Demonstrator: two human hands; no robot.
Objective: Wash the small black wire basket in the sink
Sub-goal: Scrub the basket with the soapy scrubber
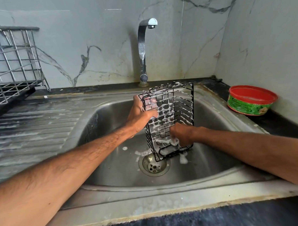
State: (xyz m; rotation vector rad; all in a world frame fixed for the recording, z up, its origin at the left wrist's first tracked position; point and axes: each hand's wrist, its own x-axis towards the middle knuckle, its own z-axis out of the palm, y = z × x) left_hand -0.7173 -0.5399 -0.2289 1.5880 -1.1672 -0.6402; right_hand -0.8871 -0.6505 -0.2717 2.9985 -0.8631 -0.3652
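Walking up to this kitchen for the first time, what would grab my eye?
First, the black wire basket, covered in white suds, held on end in the middle of the steel sink, just above the drain. The left hand grips its upper edge, while the right hand is at its lower part, buried in foam. After that, the red-and-green tub to the right of the sink.

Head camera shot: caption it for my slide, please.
Left hand grips the soapy black wire basket over the sink; right hand works its lower end.
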